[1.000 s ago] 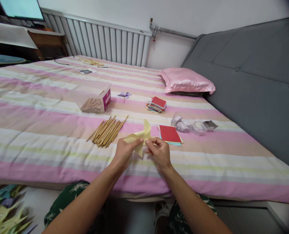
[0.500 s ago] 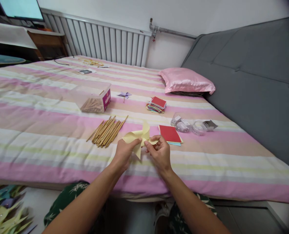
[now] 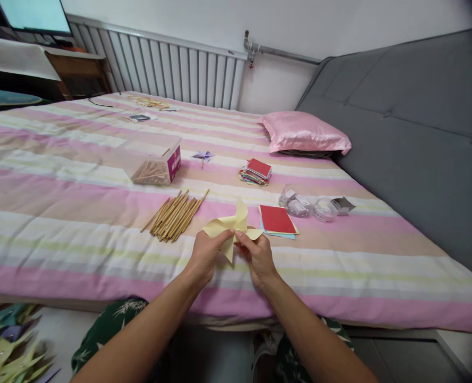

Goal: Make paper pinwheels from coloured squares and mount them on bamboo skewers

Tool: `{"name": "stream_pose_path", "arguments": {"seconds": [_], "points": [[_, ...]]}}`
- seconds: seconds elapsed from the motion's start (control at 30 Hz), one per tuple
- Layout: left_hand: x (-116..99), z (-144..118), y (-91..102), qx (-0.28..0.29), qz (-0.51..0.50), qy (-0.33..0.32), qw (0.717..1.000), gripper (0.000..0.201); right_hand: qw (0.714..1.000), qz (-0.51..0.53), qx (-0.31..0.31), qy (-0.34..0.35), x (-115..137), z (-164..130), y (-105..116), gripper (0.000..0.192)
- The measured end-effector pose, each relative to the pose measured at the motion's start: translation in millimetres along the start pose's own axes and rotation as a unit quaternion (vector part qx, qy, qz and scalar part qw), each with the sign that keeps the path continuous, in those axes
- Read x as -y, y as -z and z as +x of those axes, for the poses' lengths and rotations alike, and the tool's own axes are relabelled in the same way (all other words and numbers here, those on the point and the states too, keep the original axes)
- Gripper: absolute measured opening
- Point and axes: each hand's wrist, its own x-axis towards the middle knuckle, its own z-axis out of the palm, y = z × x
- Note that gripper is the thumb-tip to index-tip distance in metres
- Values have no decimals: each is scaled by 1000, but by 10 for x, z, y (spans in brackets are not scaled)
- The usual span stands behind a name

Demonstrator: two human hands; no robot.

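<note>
A pale yellow paper pinwheel (image 3: 232, 226) is held above the near edge of the striped bed (image 3: 80, 229). My left hand (image 3: 204, 255) pinches it from the left, and my right hand (image 3: 256, 254) pinches its centre from the right. Both hands meet at the middle of the folded paper. A bundle of wooden sticks (image 3: 175, 215) lies just left of the hands. A stack of square paper with a red sheet on top (image 3: 276, 220) lies just to the right.
A clear box of sticks (image 3: 154, 161), a small purple pinwheel (image 3: 203, 156), another paper stack (image 3: 256, 171), clear tape rolls (image 3: 311, 206) and a pink pillow (image 3: 304, 134) lie on the bed. Grey headboard at right. Finished pinwheels (image 3: 5, 346) lie on the floor at left.
My right hand has drawn in toward the pinwheel's centre, and a right-hand paper flap has been folded in. The pinwheel has shifted slightly between the hands.
</note>
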Motion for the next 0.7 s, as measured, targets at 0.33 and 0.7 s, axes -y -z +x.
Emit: {"name": "stream_pose_path", "arguments": {"seconds": [0.33, 0.7], "points": [[29, -45, -29, 8, -4, 32, 999, 27, 998, 39, -41, -3, -53, 35, 18, 23], [-98, 6, 52, 52, 31, 56, 997, 22, 999, 11, -37, -20, 27, 106, 117, 21]]}}
